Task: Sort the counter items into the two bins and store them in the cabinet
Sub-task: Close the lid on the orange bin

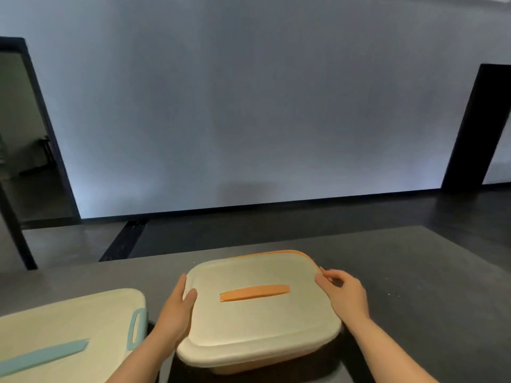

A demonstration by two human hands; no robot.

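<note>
So there's a big dark grey counter (401, 272) with a pale wall (249, 92) behind it, and two lidded bins sit on the counter. The orange bin (276, 357) sits right between the two hands, cream lid (262, 322) on top with an orange handle strip (254, 293) roughly midway between the left thumb and the right fingertips. The blue bin (63, 327) is off to the outside of the left hand, near it but not touching, also lidded, with a blue strip (44, 356) on top and a blue side latch (137, 328) on the side closest to the left wrist. Left hand (177, 308) lies flat against the lid's left edge, fingers pretty much straight, thumb resting on top of the lid. Right hand (345, 294) has its fingers curled over the lid's right edge near the far corner, pinching the rim there.
</note>
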